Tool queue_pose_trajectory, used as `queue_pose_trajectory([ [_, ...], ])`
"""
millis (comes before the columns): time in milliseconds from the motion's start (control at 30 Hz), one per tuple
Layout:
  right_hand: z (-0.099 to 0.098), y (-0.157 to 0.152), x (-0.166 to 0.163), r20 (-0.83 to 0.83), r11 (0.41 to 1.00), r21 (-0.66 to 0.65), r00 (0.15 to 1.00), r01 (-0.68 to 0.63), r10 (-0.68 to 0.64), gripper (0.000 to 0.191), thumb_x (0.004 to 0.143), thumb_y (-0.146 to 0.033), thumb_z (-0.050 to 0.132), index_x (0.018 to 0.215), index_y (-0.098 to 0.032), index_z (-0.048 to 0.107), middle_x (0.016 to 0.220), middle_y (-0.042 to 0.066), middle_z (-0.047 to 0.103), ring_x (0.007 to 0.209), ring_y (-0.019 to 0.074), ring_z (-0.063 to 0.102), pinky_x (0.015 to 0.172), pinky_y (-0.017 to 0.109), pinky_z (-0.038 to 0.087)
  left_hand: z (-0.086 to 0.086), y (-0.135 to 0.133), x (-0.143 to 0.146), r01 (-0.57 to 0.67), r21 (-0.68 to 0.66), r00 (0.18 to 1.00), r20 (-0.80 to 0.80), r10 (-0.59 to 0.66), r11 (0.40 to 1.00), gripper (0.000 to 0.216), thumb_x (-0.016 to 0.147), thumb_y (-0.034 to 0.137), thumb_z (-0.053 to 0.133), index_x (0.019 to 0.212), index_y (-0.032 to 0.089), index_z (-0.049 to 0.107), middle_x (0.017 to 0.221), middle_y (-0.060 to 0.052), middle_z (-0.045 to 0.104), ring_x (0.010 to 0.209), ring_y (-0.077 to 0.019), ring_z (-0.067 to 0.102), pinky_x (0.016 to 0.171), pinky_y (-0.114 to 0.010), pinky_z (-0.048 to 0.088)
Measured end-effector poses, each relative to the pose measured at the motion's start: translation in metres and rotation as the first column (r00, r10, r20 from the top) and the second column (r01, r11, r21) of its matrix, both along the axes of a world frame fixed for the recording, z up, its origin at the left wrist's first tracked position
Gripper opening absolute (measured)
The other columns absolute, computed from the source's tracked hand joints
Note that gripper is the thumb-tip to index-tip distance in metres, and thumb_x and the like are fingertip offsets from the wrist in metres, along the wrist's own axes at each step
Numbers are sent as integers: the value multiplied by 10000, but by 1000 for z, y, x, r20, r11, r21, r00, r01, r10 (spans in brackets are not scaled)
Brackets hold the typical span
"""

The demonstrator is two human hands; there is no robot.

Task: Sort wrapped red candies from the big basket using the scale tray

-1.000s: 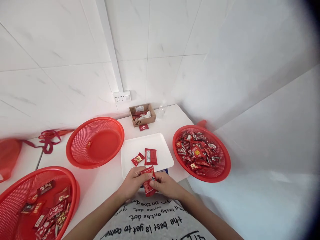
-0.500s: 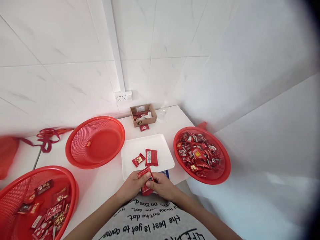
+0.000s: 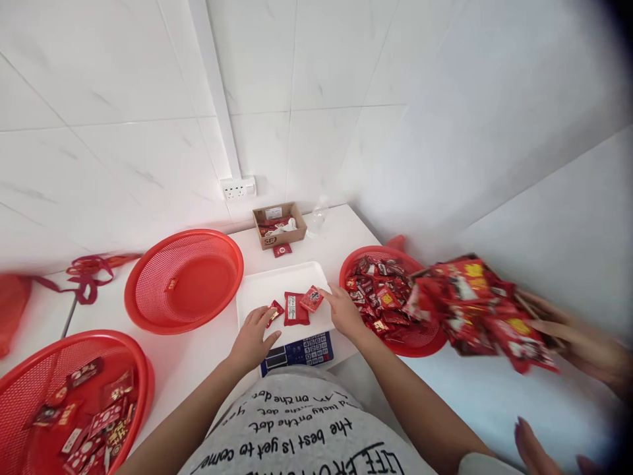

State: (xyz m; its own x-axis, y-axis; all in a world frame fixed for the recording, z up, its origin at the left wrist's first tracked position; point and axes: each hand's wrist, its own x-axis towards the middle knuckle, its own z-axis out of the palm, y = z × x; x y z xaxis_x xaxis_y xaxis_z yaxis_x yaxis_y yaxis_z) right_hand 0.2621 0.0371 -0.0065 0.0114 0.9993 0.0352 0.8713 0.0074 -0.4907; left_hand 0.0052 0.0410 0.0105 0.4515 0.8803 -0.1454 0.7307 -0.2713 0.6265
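Note:
A white tray (image 3: pixel 267 285) sits on a scale with a blue keypad (image 3: pixel 299 349) in front of me. On the tray lie a small red packet (image 3: pixel 273 310) and a larger red packet (image 3: pixel 295 309). My left hand (image 3: pixel 253 338) is open, fingers spread at the tray's near edge, fingertips beside the small packet. My right hand (image 3: pixel 342 310) pinches a third red packet (image 3: pixel 312 298) by its corner, tilted over the larger one.
A red basket (image 3: pixel 420 344) of red packets stands right of the tray. Another person's hands (image 3: pixel 583 343) hold a heap of packets (image 3: pixel 475 305) beside it. Two more red baskets (image 3: pixel 185 280) (image 3: pixel 74 409) stand left. A cardboard box (image 3: pixel 279 224) and a bottle (image 3: pixel 319 214) are near the wall.
My hands have parted from holding one packet near my body. The right one carried it onto the tray, the left went flat. Another person's hands with packets came in from the right.

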Motion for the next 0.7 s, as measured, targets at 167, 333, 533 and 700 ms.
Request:
queue_pose_trajectory([
  [167, 1, 1, 14, 136, 990, 3, 981, 142, -141, 413, 780, -142, 463, 1187, -145, 533, 1271, 133, 462, 1202, 280, 366, 990, 412, 320, -18, 8, 13, 261, 111, 948, -220, -232, 959, 616, 786, 413, 515, 1346, 280, 295, 1450, -66, 231, 1332, -314, 98, 1043, -505, 188],
  [333, 75, -44, 146, 170, 960, 115, 947, 256, -273, 493, 785, -237, 503, 1270, -204, 427, 1367, 100, 341, 1265, 315, 256, 1037, 464, 211, -22, 16, 58, 461, 188, 873, -273, -404, 868, 700, 771, 519, 492, 1373, 323, 193, 1474, -38, 151, 1337, -324, 47, 1042, -553, 105],
  [533, 112, -77, 268, 338, 955, 249, 910, 161, -241, 859, 575, -326, 707, 1339, -269, 318, 1444, 38, 187, 1255, 360, 262, 1046, 460, 173, -34, 31, 92, 574, 117, 802, -280, -528, 810, 623, 792, 538, 440, 1345, 285, 304, 1432, -57, 271, 1331, -321, 111, 1034, -576, 53],
  [700, 132, -75, 261, 341, 944, 282, 902, 169, -264, 782, 638, -333, 645, 1341, -258, 311, 1451, 55, 185, 1268, 298, 291, 1046, 397, 194, -35, 40, 77, 515, 97, 842, -243, -482, 851, 573, 784, 483, 491, 1313, 305, 365, 1420, -39, 299, 1329, -315, 131, 1043, -555, 34],
])
